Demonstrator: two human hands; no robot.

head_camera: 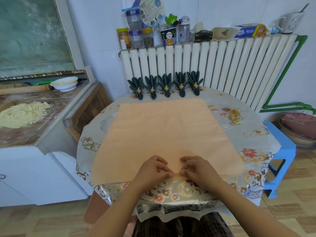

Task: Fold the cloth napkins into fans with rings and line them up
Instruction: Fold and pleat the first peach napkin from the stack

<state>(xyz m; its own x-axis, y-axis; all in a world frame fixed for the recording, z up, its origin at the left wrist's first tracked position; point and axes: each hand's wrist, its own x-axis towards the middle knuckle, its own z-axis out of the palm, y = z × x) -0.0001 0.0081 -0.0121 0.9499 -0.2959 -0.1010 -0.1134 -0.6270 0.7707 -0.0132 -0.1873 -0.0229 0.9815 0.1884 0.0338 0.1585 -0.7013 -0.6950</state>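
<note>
A peach cloth napkin (164, 132) lies spread flat over the middle of the table. My left hand (153, 170) and my right hand (198, 168) sit side by side at its near edge, fingers curled, pinching a narrow fold of the hem between them. Several dark green fan napkins (166, 84), each held by a gold ring, stand in a row along the far edge of the table. A small pile of loose gold rings (236, 115) lies to the right of the peach napkin.
The table (256, 142) has a glossy floral cover. A white radiator (222, 65) with jars and boxes on top stands behind it. A blue stool (282, 156) is at the right. A counter (34, 120) with shredded food and a bowl is at the left.
</note>
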